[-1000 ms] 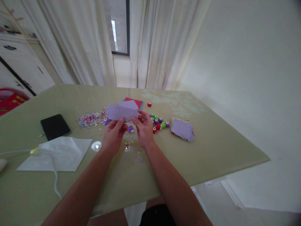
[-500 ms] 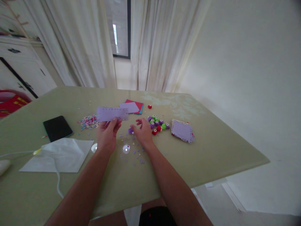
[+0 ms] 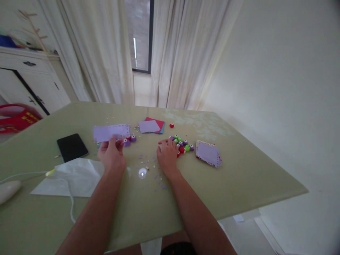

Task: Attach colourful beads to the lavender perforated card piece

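My left hand [image 3: 113,154] pinches the lower edge of a purple paper card [image 3: 107,133], which has small punched holes along its edges. Several small craft punches with round white tops, among them a purple punch [image 3: 126,142], sit just right of those fingers. My right hand [image 3: 167,154] is palm down at the left side of a pile of green, purple and red craft punches [image 3: 183,142]. Its fingers reach over the nearest ones and look apart, hiding part of the pile. Tiny paper bits [image 3: 159,180] lie scattered between my forearms.
Purple, red and blue cards [image 3: 149,126] lie behind, near a lone red punch [image 3: 171,125]. A stack of hole-edged cards [image 3: 208,153] is at the right. Left are a black tablet-like slab [image 3: 71,147], a white sheet [image 3: 75,179], a cable and a white mouse [image 3: 9,191].
My left hand has moved left and lowered with the card. My right hand has shifted onto the punch pile. The purple punch that was by my right thumb is gone from that spot.
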Available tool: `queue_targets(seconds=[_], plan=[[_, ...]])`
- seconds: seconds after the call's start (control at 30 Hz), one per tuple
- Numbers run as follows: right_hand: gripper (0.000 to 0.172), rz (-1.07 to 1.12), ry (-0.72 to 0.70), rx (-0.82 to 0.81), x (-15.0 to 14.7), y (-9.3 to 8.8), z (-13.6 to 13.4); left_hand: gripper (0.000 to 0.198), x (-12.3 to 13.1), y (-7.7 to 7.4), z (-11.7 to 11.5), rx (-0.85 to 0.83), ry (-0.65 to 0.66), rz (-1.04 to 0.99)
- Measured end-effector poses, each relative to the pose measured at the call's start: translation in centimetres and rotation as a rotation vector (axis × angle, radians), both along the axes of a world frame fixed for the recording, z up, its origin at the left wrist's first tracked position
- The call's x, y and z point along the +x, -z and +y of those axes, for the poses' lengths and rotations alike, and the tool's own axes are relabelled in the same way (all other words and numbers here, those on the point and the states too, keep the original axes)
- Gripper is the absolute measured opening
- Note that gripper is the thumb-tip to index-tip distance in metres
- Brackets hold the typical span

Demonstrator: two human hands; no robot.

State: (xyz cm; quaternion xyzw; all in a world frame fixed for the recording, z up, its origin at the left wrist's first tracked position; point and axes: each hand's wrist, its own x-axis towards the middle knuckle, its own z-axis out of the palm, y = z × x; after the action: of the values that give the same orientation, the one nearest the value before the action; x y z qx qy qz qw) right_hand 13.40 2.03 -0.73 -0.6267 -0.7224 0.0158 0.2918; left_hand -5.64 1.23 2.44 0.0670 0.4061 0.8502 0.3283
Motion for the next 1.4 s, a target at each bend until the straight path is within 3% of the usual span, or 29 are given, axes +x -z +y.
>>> queue_targets(seconds=[0.13, 0.27, 0.37, 0.47, 0.63, 0.7, 0.83, 0.93, 1.07, 1.3, 1.4], plan=[[0.028, -0.122, -0.216, 0.036, -3.2, 0.6, -0.3, 0.027, -0.5, 0.4, 0.4, -0.011, -0.023, -0.004], [0.043, -0.192, -0.421, 0.138, -6.0, 1.0, 1.9, 0.023, -0.4, 0.8, 1.0, -0.014, -0.028, -0.012], [0.046, -0.200, -0.495, 0.096, -7.5, 1.2, 4.4, 0.016, -0.3, 1.2, 1.3, -0.021, -0.040, 0.020], [0.033, -0.165, -0.487, 0.014, -8.0, 1.1, 5.8, 0.022, 0.0, 1.4, 1.4, -0.023, -0.028, 0.090], [0.027, -0.053, -0.477, -0.097, -5.0, 0.6, 3.8, 0.037, 1.1, 1.5, 1.1, 0.018, 0.078, 0.172], [0.034, -0.008, -0.508, -0.134, -2.7, 0.4, 2.2, 0.056, 1.6, 1.5, 0.8, 0.019, 0.140, 0.181], [0.020, 0.154, -0.462, -0.183, 1.4, 0.3, 0.0, 0.090, 2.7, 1.9, 0.3, -0.001, 0.330, 0.286], [0.021, 0.445, -0.410, -0.264, 2.9, 0.2, -0.2, 0.083, 3.3, 2.1, 0.0, -0.055, 0.423, 0.353], [0.026, 0.766, -0.418, -0.326, 3.1, 0.1, 0.2, 0.061, 4.1, 2.2, -0.3, -0.117, 0.448, 0.449], [0.033, 0.909, -0.628, -0.473, 2.1, 0.6, -0.5, 0.048, 4.8, 2.8, -0.9, -0.091, 0.467, 0.406], [0.039, 0.989, -0.599, -0.498, 1.7, 0.8, -0.8, 0.047, 4.6, 3.0, -1.1, -0.084, 0.482, 0.433]])
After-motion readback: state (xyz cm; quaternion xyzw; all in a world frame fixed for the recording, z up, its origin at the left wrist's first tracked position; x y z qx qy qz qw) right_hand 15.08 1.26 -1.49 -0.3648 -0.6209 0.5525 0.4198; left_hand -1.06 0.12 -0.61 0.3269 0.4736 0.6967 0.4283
